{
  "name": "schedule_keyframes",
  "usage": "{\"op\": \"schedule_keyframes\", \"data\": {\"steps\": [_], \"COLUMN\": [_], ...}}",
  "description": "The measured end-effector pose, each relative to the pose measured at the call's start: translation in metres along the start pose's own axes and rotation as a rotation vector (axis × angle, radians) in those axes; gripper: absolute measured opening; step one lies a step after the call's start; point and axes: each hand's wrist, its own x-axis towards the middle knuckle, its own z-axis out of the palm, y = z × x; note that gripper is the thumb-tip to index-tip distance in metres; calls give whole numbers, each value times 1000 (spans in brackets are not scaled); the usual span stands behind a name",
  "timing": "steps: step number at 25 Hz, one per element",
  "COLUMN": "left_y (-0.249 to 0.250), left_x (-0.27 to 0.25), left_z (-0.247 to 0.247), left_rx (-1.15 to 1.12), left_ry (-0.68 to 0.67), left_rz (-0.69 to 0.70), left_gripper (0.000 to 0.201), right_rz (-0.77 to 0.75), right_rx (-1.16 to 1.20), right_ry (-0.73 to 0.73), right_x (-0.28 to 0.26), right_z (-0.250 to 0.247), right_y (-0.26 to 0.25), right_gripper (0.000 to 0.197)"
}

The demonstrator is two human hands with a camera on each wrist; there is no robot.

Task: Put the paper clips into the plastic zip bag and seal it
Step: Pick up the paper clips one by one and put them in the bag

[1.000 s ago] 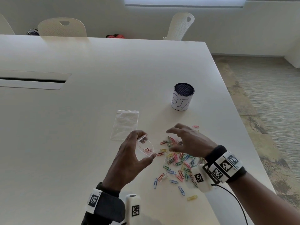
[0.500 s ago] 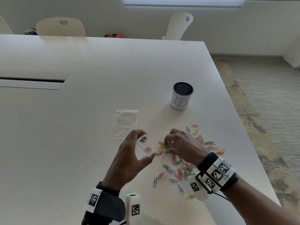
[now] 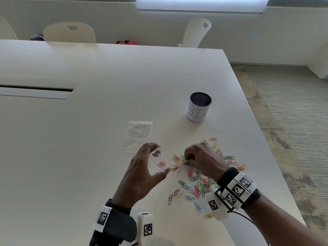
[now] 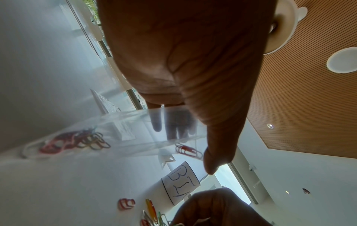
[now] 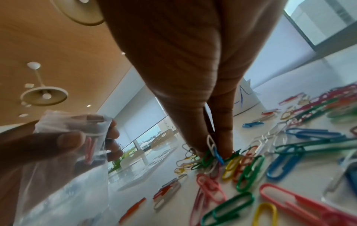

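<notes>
My left hand (image 3: 150, 167) holds a small clear zip bag (image 3: 158, 161) with its mouth held wide between thumb and fingers; a few red and dark paper clips (image 4: 73, 139) lie inside. Many coloured paper clips (image 3: 197, 181) are scattered on the white table (image 3: 71, 139) to its right. My right hand (image 3: 190, 159) is down on the pile, fingertips (image 5: 222, 146) pinching a small bunch of clips (image 5: 211, 154). A second, empty zip bag (image 3: 137, 136) lies flat just beyond my left hand.
A black mesh cup with a white "BIN" label (image 3: 198, 107) stands behind the clips. The table's right edge (image 3: 266, 139) runs close to the pile. A cable slot (image 3: 35, 88) is at the left. Chairs (image 3: 69, 33) stand along the far side.
My right hand dropped from hovering with spread fingers onto the clip pile and closed its fingertips on some clips. My left hand and the bag stayed put.
</notes>
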Motion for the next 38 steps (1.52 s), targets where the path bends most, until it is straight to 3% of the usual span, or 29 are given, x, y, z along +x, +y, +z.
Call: {"op": "schedule_keyframes", "data": {"steps": [6, 11, 15, 19, 24, 31, 34, 36, 38], "left_y": [1, 1, 2, 2, 0, -4, -4, -3, -3], "left_x": [-3, -2, -1, -1, -3, -4, -3, -3, -4], "left_z": [1, 3, 4, 5, 2, 0, -3, -6, -8], "left_rx": [-2, 7, 5, -15, -20, -9, -16, -24, -35], "left_ry": [-8, -9, -22, -12, 6, 26, 30, 39, 40], "left_rz": [-4, -1, -12, -15, -24, -24, -17, -16, -20], "left_gripper": [63, 63, 63, 59, 58, 61, 60, 59, 59], "right_rz": [189, 141, 28, 5, -32, 45, 69, 47, 16], "right_rx": [500, 773, 693, 512, 523, 613, 427, 263, 103], "right_ry": [33, 11, -20, 62, 90, 187, 181, 59, -91], "right_x": [-4, -14, -15, -8, -5, -2, 5, 6, 6], "right_z": [-23, -50, -52, -33, -31, -57, -45, -30, -15], "right_y": [5, -31, -69, -91, -97, -61, -34, -23, -17], "right_gripper": [7, 10, 9, 13, 11, 9, 11, 23, 56]}}
